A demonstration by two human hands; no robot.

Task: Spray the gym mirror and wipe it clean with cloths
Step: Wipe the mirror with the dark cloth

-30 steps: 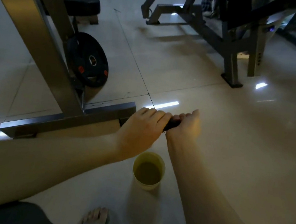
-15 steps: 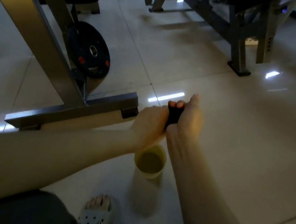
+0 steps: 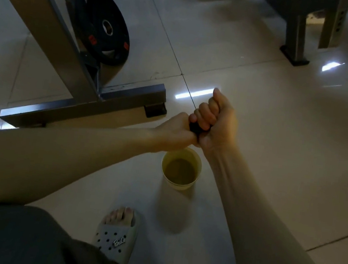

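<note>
- Tiled floor (image 3: 258, 121) — pale, glossy, fills most of the frame, with bright strips of reflected light at centre and upper right.
- Machine frame (image 3: 48, 33), upper left: a slanted metal post that joins a flat base bar running towards the centre.
- Grey trouser leg (image 3: 10, 239), lower left corner.
- Weight plate (image 3: 103, 27), black with red marks, upright just behind the slanted post.
- Second machine's legs (image 3: 295, 37), upper right, standing on the floor.
- Sandal (image 3: 115, 237), grey with holes, bottom centre, toes showing.
- Yellow cup (image 3: 180, 187), on the floor below the hands, holding murky liquid.
- Right hand (image 3: 216, 119), centre of the frame: fingers curled tight and pressed together around the dark wad.
- Left hand (image 3: 172, 134), touching the right hand from the left — a closed fist on the same wad, its fingers hidden behind it.
- Dark wad (image 3: 194, 128), clamped between both fists directly above the cup; only a small black patch shows, too little to tell the material.
</note>
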